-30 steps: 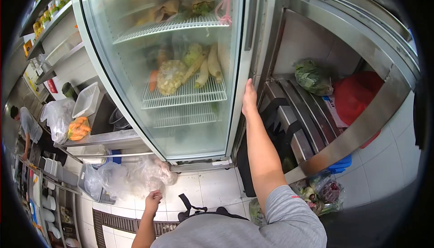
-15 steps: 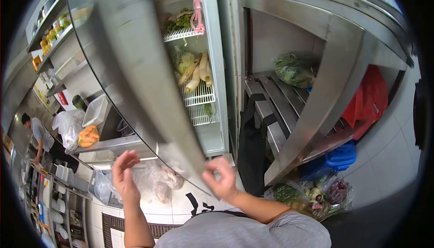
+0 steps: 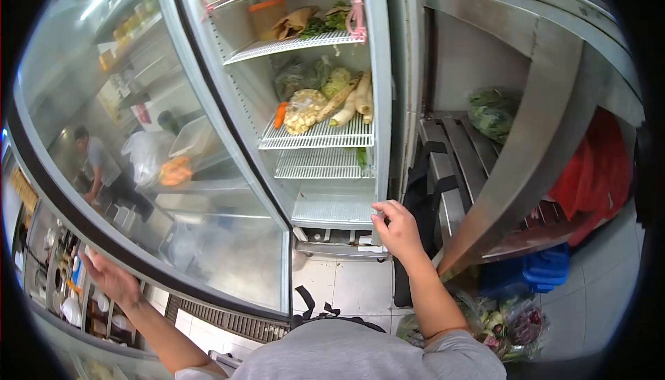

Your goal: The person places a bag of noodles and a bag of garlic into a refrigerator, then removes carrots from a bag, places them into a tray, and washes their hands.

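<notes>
A glass fridge door (image 3: 201, 255) stands swung out to the left of the tall fridge (image 3: 383, 130). My left hand (image 3: 114, 279) is at the door's dark outer edge, fingers stretched out; whether it presses on the edge is hard to tell. My right hand (image 3: 398, 231) is by the lower right of the fridge opening, fingers loosely bent, thumb apart, nothing in it. Inside, a wire shelf (image 3: 318, 139) carries white radishes (image 3: 363, 96), a bag of pale pieces (image 3: 303, 111) and a carrot (image 3: 280, 115). Leafy greens (image 3: 325, 23) and an orange-lidded tub (image 3: 267, 18) sit higher up.
Right of the fridge is a steel rack (image 3: 509, 165) with a wrapped leafy vegetable (image 3: 493, 113) and a red bag (image 3: 592, 175). Below are a blue bin (image 3: 530, 269) and bagged vegetables (image 3: 512, 324). A floor drain grate (image 3: 222, 321) lies at left. Through the glass, a person (image 3: 100, 165) shows.
The door has swung to the left, and the fridge shelves are now in full view. My left hand moved left to the door's edge; my right hand moved right and slightly up.
</notes>
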`<state>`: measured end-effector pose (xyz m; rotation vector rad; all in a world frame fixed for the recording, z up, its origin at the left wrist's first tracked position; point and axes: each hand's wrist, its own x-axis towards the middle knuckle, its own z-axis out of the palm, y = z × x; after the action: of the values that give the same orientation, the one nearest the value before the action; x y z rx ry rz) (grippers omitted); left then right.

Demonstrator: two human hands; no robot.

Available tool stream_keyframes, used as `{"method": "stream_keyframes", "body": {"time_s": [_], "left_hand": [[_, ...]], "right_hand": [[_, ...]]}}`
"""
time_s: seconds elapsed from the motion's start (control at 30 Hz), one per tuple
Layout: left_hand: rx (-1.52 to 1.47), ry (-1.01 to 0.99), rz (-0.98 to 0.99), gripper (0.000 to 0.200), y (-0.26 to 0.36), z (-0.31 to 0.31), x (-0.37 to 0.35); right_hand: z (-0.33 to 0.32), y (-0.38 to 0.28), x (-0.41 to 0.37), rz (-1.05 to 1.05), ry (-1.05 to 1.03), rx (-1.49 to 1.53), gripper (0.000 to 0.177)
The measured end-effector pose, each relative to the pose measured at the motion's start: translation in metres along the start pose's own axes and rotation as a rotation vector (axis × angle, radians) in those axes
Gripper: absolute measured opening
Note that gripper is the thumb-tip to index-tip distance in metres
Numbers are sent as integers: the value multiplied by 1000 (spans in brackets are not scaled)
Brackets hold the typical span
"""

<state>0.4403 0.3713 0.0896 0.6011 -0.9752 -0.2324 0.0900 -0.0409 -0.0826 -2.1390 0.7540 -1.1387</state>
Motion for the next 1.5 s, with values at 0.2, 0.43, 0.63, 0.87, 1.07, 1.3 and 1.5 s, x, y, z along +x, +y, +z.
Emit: {"method": "stream_keyframes", "body": {"time_s": [0.2, 0.43, 0.63, 0.87, 1.07, 1.3, 1.5], "left_hand": [[931, 653, 340, 62, -18, 3, 19], [1841, 843, 610, 76, -27, -25, 42], [1905, 1038, 396, 85, 5, -140, 90], [1802, 984, 192, 92, 24, -342, 193], [1783, 1008, 62, 87, 14, -438, 257], [2387, 276, 639, 54, 63, -542, 211], [1750, 866, 410, 57, 0, -323, 176]], "right_hand": [[3, -1, 0, -89, 29, 44, 16], [17, 3, 6, -91, 48, -57, 11], [29, 12, 13, -24, 28, -53, 11], [62, 46, 16, 342, -12, 104, 11], [121, 29, 64, 429, 73, 255, 14], [220, -28, 163, 309, 50, 262, 17], [288, -16, 275, 133, -39, -128, 35]]}}
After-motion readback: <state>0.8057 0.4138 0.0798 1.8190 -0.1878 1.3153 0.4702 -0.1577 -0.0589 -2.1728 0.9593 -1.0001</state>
